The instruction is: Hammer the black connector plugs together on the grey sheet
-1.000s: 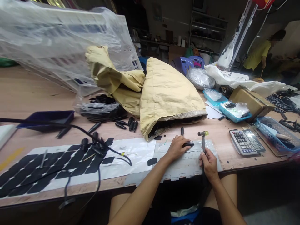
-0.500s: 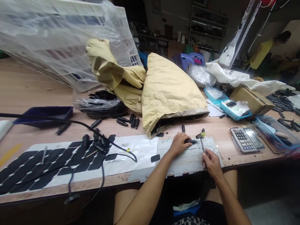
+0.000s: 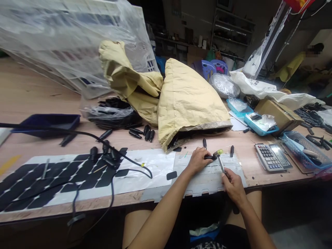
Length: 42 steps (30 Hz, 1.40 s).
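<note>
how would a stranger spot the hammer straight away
Find the big tan sack with the dark open mouth. Nearer the camera, the right hand grips the hammer. Its silvery shaft and yellow-green tip set it apart from the black pieces nearby.

A calculator point(image 3: 272, 157) lies at right beside a basket point(image 3: 302, 159), a box point(image 3: 278, 111) beyond; a tray point(image 3: 54, 120) sits left, chairs point(image 3: 208, 71) far.
</note>
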### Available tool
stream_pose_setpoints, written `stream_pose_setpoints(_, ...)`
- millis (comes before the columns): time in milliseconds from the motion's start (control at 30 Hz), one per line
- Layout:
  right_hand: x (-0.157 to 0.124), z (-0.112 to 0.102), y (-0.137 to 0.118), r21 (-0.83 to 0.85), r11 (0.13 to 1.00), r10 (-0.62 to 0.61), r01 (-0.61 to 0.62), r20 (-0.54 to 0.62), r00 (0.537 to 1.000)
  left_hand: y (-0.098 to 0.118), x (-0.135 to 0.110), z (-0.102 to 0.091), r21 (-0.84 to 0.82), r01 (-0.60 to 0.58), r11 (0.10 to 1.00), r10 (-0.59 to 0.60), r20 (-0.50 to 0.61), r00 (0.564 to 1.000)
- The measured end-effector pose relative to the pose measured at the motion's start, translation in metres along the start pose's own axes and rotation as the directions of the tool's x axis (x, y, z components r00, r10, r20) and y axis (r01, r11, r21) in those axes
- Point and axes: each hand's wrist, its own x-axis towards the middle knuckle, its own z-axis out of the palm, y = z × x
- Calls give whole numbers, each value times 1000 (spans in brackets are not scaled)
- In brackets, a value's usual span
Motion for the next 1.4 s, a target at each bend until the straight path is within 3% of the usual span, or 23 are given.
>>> stream_pose_setpoints(333, 5, 9, 1, 57, 998, -18, 16, 35, 999, -3, 1, 2, -21, 0, 1000, -1, -27, 1000)
stream_pose_setpoints(500, 13, 11, 11, 131, 988, 66, -78, 94, 993, -3, 0, 3, -16, -6, 1000, 5, -28, 1000)
stream_pose_setpoints(767, 15, 3, 14, 428, 902, 93, -55, -69, 993, 4, -1, -7, -91, -22, 996, 17, -60, 998)
stream_pose_setpoints(900, 17, 1, 17, 494, 867, 113, -66, -67, 991, 33, -45, -17, -255, -51, 966, 31, -83, 996)
stream_pose_setpoints(1000, 17, 1, 18, 494, 867, 115, -73, -56, 992, 51, -105, -3, -263, -134, 956, 156, 63, 986)
stream_pose_setpoints(1067, 16, 1, 18, 478, 875, 107, -75, -40, 993, 51, -143, 17, -223, -182, 958, 234, 232, 944)
stream_pose_setpoints(1133, 16, 1, 17, 460, 885, 94, -70, -30, 995, 38, -171, 42, -149, -62, 987, 114, 378, 919)
stream_pose_setpoints(1233, 16, 2, 18, 446, 893, 84, -63, -26, 996, 8, -187, 74, 62, 250, 966, -245, 516, 821)
stream_pose_setpoints(1300, 16, 2, 19, 445, 893, 83, -60, -31, 996, -9, -183, 86, 168, 368, 915, -398, 528, 750)
stream_pose_setpoints(1400, 16, 4, 21, 444, 895, 74, -46, -47, 996, -20, -171, 92, 182, 455, 872, -481, 497, 722)
